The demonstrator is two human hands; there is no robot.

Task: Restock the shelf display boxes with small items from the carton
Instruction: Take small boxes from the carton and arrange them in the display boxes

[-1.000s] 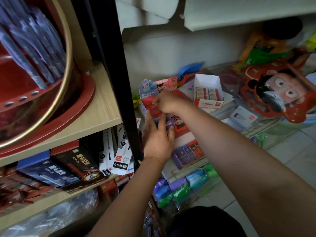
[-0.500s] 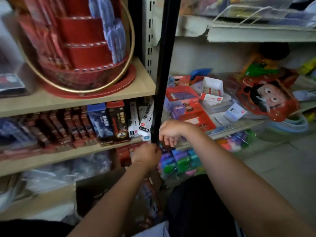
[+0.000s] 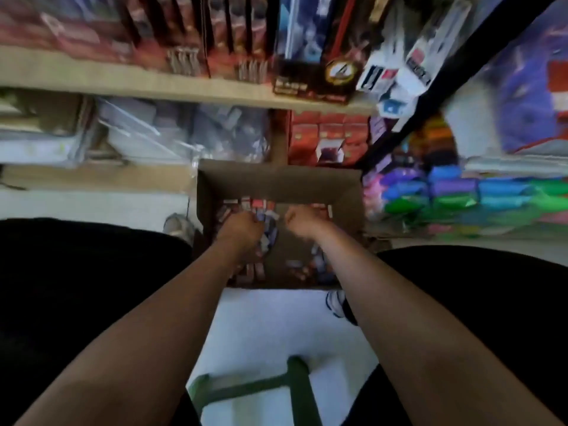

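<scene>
An open brown carton (image 3: pixel 276 186) stands on the floor between my knees, with several small red, purple and white packets (image 3: pixel 255 272) loose on its bottom. Both of my hands are down inside it. My left hand (image 3: pixel 242 229) has its fingers curled over purple and white packets at the carton's far left. My right hand (image 3: pixel 302 219) is curled into a loose fist near the far wall, a little apart from the left. The frame is blurred and the fingertips are hidden. Red display boxes (image 3: pixel 329 136) sit on the low shelf just behind the carton.
A wooden shelf board (image 3: pixel 153 84) with upright boxed goods runs above the carton. Plastic-wrapped stock (image 3: pixel 172 133) lies under it at the left. A black upright (image 3: pixel 430 96) slants at the right, with colourful packs (image 3: pixel 461 192) beyond. A green stool frame (image 3: pixel 295 385) is below me.
My view has swung down from the shelves to the floor. Both hands have dropped from the shelf's display boxes into the carton.
</scene>
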